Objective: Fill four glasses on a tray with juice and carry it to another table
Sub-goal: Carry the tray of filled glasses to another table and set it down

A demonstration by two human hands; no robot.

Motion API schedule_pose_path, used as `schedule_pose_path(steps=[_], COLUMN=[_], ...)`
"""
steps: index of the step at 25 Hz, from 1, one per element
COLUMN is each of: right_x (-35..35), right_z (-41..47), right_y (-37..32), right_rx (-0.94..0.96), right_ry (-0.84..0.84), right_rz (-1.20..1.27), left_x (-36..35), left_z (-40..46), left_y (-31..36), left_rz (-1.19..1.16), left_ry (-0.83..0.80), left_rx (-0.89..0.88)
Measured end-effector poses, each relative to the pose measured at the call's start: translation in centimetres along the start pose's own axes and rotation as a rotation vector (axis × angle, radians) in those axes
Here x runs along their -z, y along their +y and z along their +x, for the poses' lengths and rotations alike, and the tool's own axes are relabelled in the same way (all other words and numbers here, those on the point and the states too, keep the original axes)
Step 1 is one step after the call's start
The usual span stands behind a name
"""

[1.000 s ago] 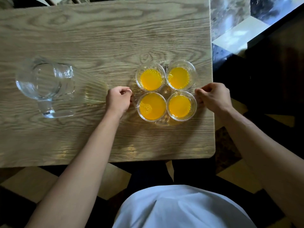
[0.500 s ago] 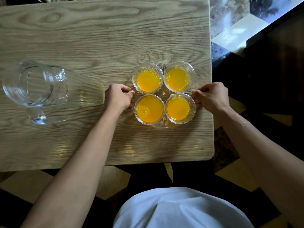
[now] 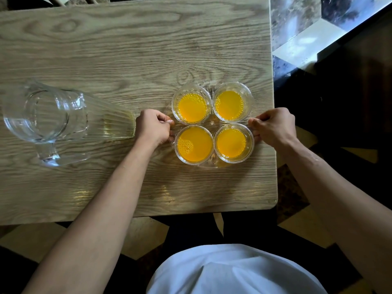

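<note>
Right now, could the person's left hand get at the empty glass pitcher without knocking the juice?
Probably yes. The left hand grips the clear tray's left edge, and the pitcher stands just beyond it on the table, away from the four juice glasses. Nothing lies between, but it must release the tray first.

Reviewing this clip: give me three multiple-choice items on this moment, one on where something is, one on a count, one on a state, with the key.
1. Where does the pitcher stand on the table?
A. left of the left hand
B. right of the right hand
C. on the tray

2. How many glasses hold juice?
A. two
B. three
C. four

3. What state is the pitcher in?
A. full of juice
B. empty
C. tipped on its side

Key: 1 A, it stands at the table's left end, beyond the left hand. 2 C, the far left glass, far right glass, near left glass and near right glass all show orange juice. 3 B, clear glass shows through, upright.
</note>
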State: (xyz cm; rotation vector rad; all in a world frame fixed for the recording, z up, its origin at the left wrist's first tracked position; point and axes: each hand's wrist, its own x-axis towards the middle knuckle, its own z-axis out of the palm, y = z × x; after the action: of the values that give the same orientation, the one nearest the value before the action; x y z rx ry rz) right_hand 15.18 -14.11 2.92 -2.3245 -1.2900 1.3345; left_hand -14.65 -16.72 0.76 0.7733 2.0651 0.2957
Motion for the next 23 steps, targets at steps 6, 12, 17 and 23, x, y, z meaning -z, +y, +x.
schedule_pose_path(steps=[6,12,17,23], right_x=[-0.1,-0.1,0.0,0.4], right_z=[0.1,-0.2,-0.9,-3.0], right_y=[0.2,0.3,0.7,0.8], right_rx=[0.001,0.024,0.045,0.052], right_ry=[0.013,0.034,0.038,0.057], right_rz=[0.001,-0.043,-0.044,-0.064], left_x=[0.0,0.3,0.6,0.9], left_z=[-0.4,-1.0,-1.9,-2.9], left_y=[0.1,-0.1,-0.2,-1.3], left_rz=[-0.025,-0.024,-0.044,-0.023], left_ry=[0.005,0.003,0.006,0.003], left_rx=[0.017,0.007,-0.003,-0.046])
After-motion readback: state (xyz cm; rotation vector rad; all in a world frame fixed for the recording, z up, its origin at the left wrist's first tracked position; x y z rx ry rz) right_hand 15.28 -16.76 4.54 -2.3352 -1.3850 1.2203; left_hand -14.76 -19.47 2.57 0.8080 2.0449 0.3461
